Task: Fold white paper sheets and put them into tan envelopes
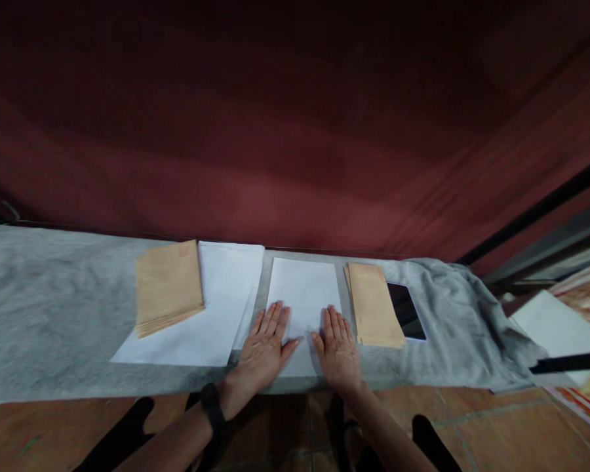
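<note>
A white sheet of paper (pixel 305 282) lies on the grey cloth in front of me, with a faint crease across its middle. My left hand (pixel 265 347) rests flat on its left edge, fingers extended and thumb pointing inward. On the right edge my right hand (pixel 339 351) lies flat too, its fingers stretched away from me. Left of the sheet is a pile of white paper (pixel 231 288), partly covered by a stack of brown envelopes (pixel 170 285). Beside my right hand lies a smaller stack of brown envelopes (pixel 376 305).
A phone with a dark screen (pixel 407 311) sits partly beside the right envelopes. The grey cloth (pixel 54 308) covers the long surface and bunches up at right. A dark red wall or curtain (pixel 285 164) rises behind. Brown floor tiles (pixel 511 426) show below.
</note>
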`<state>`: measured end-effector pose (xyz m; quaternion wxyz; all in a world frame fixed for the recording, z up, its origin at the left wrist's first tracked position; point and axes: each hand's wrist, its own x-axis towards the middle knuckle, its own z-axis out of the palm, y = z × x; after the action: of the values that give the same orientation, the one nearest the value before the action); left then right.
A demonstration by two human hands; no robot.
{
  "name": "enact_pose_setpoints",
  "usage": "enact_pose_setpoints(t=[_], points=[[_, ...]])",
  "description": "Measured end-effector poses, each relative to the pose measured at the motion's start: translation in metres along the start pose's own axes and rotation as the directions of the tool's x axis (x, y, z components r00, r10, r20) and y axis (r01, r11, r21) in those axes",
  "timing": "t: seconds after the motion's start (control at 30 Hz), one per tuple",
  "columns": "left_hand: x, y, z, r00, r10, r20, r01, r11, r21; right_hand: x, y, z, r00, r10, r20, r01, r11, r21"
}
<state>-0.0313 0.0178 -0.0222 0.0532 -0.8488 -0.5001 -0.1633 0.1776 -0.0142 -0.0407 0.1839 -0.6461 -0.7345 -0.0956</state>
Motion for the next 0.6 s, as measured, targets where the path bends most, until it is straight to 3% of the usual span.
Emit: enact_pose_setpoints(t=[0.17, 0.3, 0.47, 0.6], points=[[-0.003, -0.006, 0.004, 0.992, -0.093, -0.085, 0.095, 0.995, 0.016, -0.003, 0.003, -0.002, 0.999, 0.044, 0.003, -0.044, 0.999, 0.022], [0.013, -0.007, 0.005, 0.988, -0.116, -0.098, 0.119, 0.993, 0.015, 0.009, 0.0, -0.004, 0.996, 0.092, 0.008, -0.092, 0.991, 0.099], [0.061, -0.004, 0.005, 0.998, -0.052, -0.031, 0.051, 0.998, -0.048, 0.058, -0.006, -0.004, 0.994, 0.092, 0.054, -0.104, 0.956, 0.276], [0.096, -0.003, 0.015, 0.998, -0.069, 0.013, 0.07, 0.994, -0.082, 0.098, -0.016, -0.001, 0.988, 0.116, 0.105, -0.148, 0.912, 0.382]])
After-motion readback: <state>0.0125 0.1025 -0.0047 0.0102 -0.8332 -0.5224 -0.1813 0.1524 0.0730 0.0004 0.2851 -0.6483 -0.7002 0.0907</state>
